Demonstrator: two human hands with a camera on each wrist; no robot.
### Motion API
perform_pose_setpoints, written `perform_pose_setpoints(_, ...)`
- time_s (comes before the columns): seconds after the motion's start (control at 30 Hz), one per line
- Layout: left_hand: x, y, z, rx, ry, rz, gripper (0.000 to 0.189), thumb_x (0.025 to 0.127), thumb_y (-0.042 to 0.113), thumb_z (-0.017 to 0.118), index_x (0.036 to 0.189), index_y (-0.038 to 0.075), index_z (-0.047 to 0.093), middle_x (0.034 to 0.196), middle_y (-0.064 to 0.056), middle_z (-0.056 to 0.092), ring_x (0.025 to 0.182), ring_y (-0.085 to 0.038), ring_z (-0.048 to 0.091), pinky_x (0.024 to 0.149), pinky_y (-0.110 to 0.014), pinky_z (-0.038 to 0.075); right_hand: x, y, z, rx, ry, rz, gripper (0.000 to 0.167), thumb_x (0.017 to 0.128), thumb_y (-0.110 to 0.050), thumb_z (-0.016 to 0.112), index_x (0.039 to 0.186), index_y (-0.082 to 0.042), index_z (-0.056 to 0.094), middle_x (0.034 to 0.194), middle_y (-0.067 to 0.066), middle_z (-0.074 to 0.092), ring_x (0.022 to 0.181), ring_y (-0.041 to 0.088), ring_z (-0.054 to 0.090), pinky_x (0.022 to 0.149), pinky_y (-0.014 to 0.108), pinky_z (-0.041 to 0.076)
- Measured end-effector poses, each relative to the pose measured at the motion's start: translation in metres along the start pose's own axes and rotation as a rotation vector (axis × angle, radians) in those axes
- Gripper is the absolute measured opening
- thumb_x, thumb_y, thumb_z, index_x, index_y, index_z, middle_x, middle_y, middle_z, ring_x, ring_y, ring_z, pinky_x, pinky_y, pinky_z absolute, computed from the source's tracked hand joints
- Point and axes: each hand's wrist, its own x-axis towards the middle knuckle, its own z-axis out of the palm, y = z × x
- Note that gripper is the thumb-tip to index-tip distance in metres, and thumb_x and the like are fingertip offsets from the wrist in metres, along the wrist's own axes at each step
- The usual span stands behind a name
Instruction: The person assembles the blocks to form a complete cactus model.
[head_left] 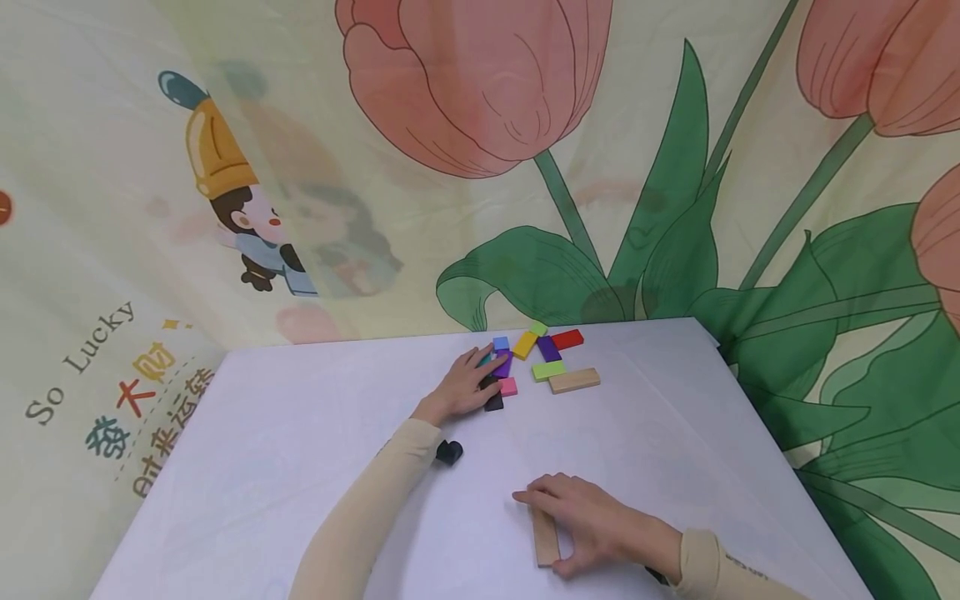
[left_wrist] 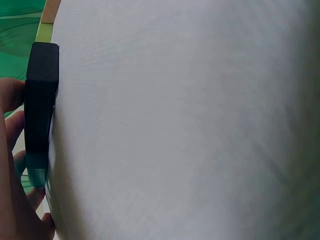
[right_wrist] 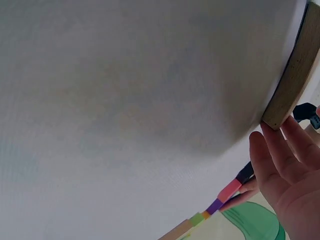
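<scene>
On the head feed I have my right hand (head_left: 588,521) low over the table (head_left: 337,400), its grip pinching a wooden block (head_left: 546,540) lengthwise, the thumb at the near end and fingers at the far end, with the index finger pointing out past it. That block lies at the near part of the table, well apart from the others.

My left hand (head_left: 461,385) reaches to the far part; I read its grip as released, the fingers extended and touching a cluster: a black block (head_left: 492,403), a purple block (head_left: 504,367) and a teal block (head_left: 484,360). A pink block (head_left: 508,387) sits just beside the black one, and a blue block (head_left: 501,342) behind the purple.

To the right of these I see a yellow block (head_left: 525,345), a red block (head_left: 567,339), a lime block (head_left: 549,371) and a second wooden block (head_left: 574,381). A tulip-printed cloth (head_left: 480,92) hangs behind the table.
</scene>
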Motion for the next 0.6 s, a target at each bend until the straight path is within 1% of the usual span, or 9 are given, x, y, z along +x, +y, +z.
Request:
perform_pose_setpoints(0.13, 0.000, 0.000, 0.000, -0.010, 0.008, 0.007, 0.058, 0.099, 0.046, 0.038, 0.153, 0.029, 0.029, 0.164, -0.006, 0.015, 0.150, -0.039, 0.016, 0.122, -0.052, 0.016, -0.001, 0.000, 0.001, -0.009, 0.018, -0.022, 0.084, 0.074, -0.058, 0.075, 0.145, -0.035, 0.038, 0.135, -0.010, 0.049, 0.115, 0.007, 0.049, 0.095, 0.034, 0.052)
perform_pose_setpoints(0.27, -0.001, 0.000, 0.000, -0.016, 0.000, 0.003, 0.058, 0.099, 0.047, 0.038, 0.153, 0.029, 0.028, 0.165, -0.005, 0.014, 0.150, -0.038, 0.015, 0.122, -0.053, 0.016, -0.001, -0.001, 0.001, -0.017, 0.022, -0.031, 0.084, 0.074, -0.059, 0.074, 0.146, -0.034, 0.038, 0.135, -0.010, 0.050, 0.115, 0.006, 0.049, 0.096, 0.035, 0.051)
perform_pose_setpoints(0.33, -0.001, 0.001, 0.000, -0.017, -0.003, 0.001, 0.058, 0.099, 0.047, 0.037, 0.153, 0.030, 0.028, 0.165, -0.005, 0.014, 0.150, -0.038, 0.015, 0.122, -0.052, 0.016, -0.001, 0.000, 0.001, -0.004, 0.025, -0.020, 0.085, 0.074, -0.065, 0.071, 0.146, -0.034, 0.038, 0.135, -0.011, 0.050, 0.115, 0.006, 0.050, 0.097, 0.037, 0.051)
perform_pose_setpoints(0.4, -0.001, 0.001, 0.000, -0.013, -0.007, -0.002, 0.058, 0.099, 0.048, 0.037, 0.154, 0.030, 0.027, 0.165, -0.004, 0.013, 0.150, -0.037, 0.015, 0.123, -0.052, 0.015, 0.001, 0.001, -0.002, 0.039, 0.031, 0.015, 0.087, 0.074, -0.070, 0.067, 0.146, -0.033, 0.038, 0.135, -0.010, 0.051, 0.117, 0.008, 0.051, 0.098, 0.041, 0.051)
perform_pose_setpoints(0.47, -0.001, 0.001, 0.000, -0.012, -0.004, -0.003, 0.058, 0.099, 0.047, 0.037, 0.153, 0.030, 0.027, 0.165, -0.005, 0.013, 0.150, -0.037, 0.015, 0.123, -0.052, 0.015, 0.005, 0.006, -0.007, 0.101, 0.072, 0.061, 0.083, 0.076, -0.070, 0.065, 0.146, -0.030, 0.040, 0.135, -0.009, 0.053, 0.119, 0.010, 0.052, 0.099, 0.045, 0.051)
perform_pose_setpoints(0.5, 0.000, 0.001, 0.000, -0.009, -0.007, -0.006, 0.058, 0.099, 0.048, 0.036, 0.154, 0.031, 0.027, 0.165, -0.004, 0.013, 0.150, -0.037, 0.014, 0.123, -0.052, 0.015, 0.008, 0.010, -0.010, 0.132, 0.108, 0.083, 0.080, 0.079, -0.067, 0.065, 0.145, -0.027, 0.043, 0.135, -0.007, 0.054, 0.120, 0.012, 0.054, 0.099, 0.046, 0.051)
perform_pose_setpoints(0.53, 0.000, 0.001, 0.000, -0.005, -0.010, -0.010, 0.058, 0.099, 0.048, 0.036, 0.154, 0.031, 0.026, 0.165, -0.004, 0.012, 0.151, -0.037, 0.014, 0.123, -0.051, 0.015, 0.012, 0.015, -0.014, 0.154, 0.151, 0.105, 0.075, 0.082, -0.062, 0.065, 0.143, -0.025, 0.045, 0.134, -0.006, 0.055, 0.121, 0.014, 0.054, 0.099, 0.047, 0.051)
perform_pose_setpoints(0.6, 0.001, 0.000, 0.000, -0.008, -0.009, -0.013, 0.058, 0.099, 0.047, 0.036, 0.154, 0.031, 0.027, 0.165, -0.004, 0.013, 0.151, -0.037, 0.014, 0.123, -0.052, 0.015, 0.020, 0.028, -0.023, 0.163, 0.249, 0.148, 0.064, 0.086, -0.050, 0.067, 0.140, -0.020, 0.049, 0.132, -0.002, 0.057, 0.121, 0.017, 0.056, 0.098, 0.048, 0.051)
